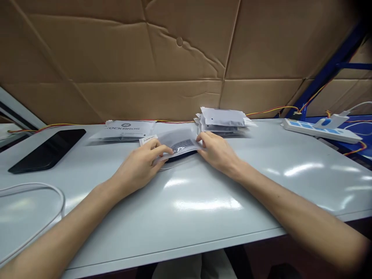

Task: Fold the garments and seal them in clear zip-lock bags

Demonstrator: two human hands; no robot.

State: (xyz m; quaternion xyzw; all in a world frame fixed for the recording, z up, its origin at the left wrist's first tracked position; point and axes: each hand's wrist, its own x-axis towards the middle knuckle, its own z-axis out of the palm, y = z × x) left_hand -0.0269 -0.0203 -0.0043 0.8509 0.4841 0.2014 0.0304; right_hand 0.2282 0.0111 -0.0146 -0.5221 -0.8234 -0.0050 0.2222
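Both of my hands hold one frosted plastic pouch [180,144] with a dark item inside, lying on the grey table [203,201]. My left hand [142,164] pinches the pouch's left edge with curled fingers. My right hand [216,151] grips its right edge, fingers bent over it. A small white label [148,139] shows just behind my left fingers. A flat white pouch with printed lettering [124,130] lies behind my left hand. A stack of white pouches [223,120] sits behind my right hand.
A black tablet-like slab [48,149] lies at the left. A white cable [37,217] loops near the left front edge. A white and blue power strip [319,130] with coloured wires rests at the right. Cardboard sheets [145,58] form the back wall.
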